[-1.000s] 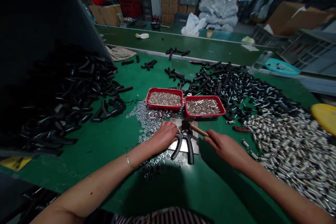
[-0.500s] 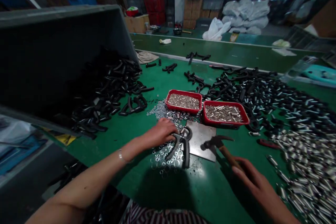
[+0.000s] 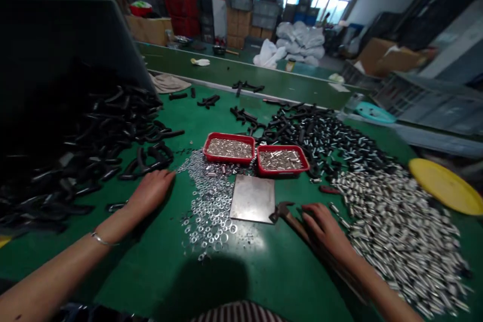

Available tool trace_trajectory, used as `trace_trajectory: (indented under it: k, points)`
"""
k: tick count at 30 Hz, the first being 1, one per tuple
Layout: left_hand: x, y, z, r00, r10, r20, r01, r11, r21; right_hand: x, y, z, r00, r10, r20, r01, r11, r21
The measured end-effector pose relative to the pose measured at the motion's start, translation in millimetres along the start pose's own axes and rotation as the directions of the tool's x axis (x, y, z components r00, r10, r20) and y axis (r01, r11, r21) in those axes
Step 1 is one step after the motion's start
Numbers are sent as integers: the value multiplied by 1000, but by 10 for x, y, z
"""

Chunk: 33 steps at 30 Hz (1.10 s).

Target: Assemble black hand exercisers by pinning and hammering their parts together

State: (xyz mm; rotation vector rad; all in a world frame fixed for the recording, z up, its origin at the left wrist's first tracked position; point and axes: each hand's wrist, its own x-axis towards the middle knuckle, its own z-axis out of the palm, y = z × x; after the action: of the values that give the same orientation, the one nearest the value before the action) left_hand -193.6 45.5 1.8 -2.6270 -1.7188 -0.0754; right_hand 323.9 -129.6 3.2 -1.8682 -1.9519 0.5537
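Note:
My left hand (image 3: 153, 190) is low over the green tabletop, left of the loose metal rings (image 3: 211, 206). Its fingers are loosely bent, and nothing shows in them. Close by lie black curved handles (image 3: 147, 158), and another black piece (image 3: 115, 206) is partly hidden by my wrist. My right hand (image 3: 324, 224) is beside a claw hammer (image 3: 294, 221), fingers apart and not wrapped round its wooden shaft. The hammer's head rests by the lower right corner of a bare square metal plate (image 3: 253, 198).
Two red trays, one of small metal bits (image 3: 230, 161) and one of pins (image 3: 283, 173), stand behind the plate. Metal sleeves (image 3: 407, 231) heap up at right, with black handles (image 3: 317, 131) beyond. A grey crate (image 3: 124, 35) lies tipped at left. A red-handled tool (image 3: 329, 189) lies near the sleeves.
My left hand has let go of the black handle and moved left, off the rings and plate. The hammer has come down beside the plate, and my right hand has loosened from it. The view has turned right.

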Motion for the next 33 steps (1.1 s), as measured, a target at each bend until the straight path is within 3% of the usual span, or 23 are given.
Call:
trace_trajectory:
  k: [4, 7, 12, 15, 17, 19, 21, 23, 24, 26, 29, 33]
  points:
    - [5, 185, 201, 1000, 14, -9, -13, 994, 106, 379, 353, -135, 987, -5, -158, -29, 977, -212]
    - [-73, 207, 164, 999, 46, 20, -48, 987, 150, 676, 570, -217, 978, -9, -210, -61, 945, -323]
    - [-61, 258, 96, 998, 65, 12, -66, 995, 75, 1014, 694, -314, 973, 13, -232, -89, 943, -321]
    - [-5, 316, 102, 999, -25, -22, 23, 993, -113, 1043, 735, -374, 956, 63, -286, -141, 955, -260]
    - [18, 458, 76, 992, -124, -38, 104, 937, -333, 1004, 691, -397, 929, 111, -352, -190, 962, -198]
    - [30, 742, 21, 981, -186, -47, 126, 813, -569, 931, 519, -370, 903, 154, -402, -201, 976, -77]
    - [53, 1155, -27, 983, -180, -30, 92, 629, -772, 830, 198, -273, 920, 194, -339, -134, 972, 192]
    - [105, 1616, -41, 991, -107, 79, 112, 355, -928, 711, -221, -113, 976, 184, -117, -84, 811, 579]
    - [138, 1831, -35, 990, -78, 116, 131, 235, -963, 654, -435, -21, 987, 158, 25, -126, 675, 727]
    - [198, 2177, -20, 986, -19, 166, 167, 79, -983, 570, -800, 162, 974, 94, 204, -225, 390, 893]
    - [235, 2430, -26, 981, 27, 194, 195, -38, -980, 552, -1075, 358, 939, -5, 344, -342, 89, 936]
    - [208, 2421, -73, 966, 89, 241, 251, -126, -960, 635, -1045, 440, 914, -53, 402, -405, -61, 912]
